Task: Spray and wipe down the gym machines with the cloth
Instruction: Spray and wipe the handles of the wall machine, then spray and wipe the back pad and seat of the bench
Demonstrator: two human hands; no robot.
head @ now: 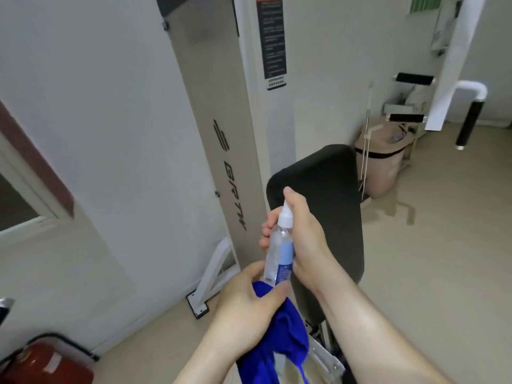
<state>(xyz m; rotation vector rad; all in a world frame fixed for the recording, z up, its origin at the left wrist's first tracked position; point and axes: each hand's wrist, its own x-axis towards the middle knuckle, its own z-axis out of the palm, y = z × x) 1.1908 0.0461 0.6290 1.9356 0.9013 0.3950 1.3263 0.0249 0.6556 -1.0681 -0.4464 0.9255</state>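
Note:
A clear spray bottle [279, 250] with a white nozzle and blue label stands upright in front of me. My right hand [307, 236] is wrapped around its upper part, the index finger resting on top of the nozzle. My left hand [249, 303] grips a bright blue cloth [282, 336] and its thumb and fingers touch the bottle's base. Behind the hands is the machine's black padded seat [329, 189], tilted away from me. The machine's tall beige upright [219, 128] with black lettering rises to the left of the pad.
A white wall runs along the left. A red fire extinguisher [47, 364] lies at the bottom left. A lined bin [385, 159] stands in the far corner, with another white machine with black grips [468, 117] at the right. Beige floor spreads to the right.

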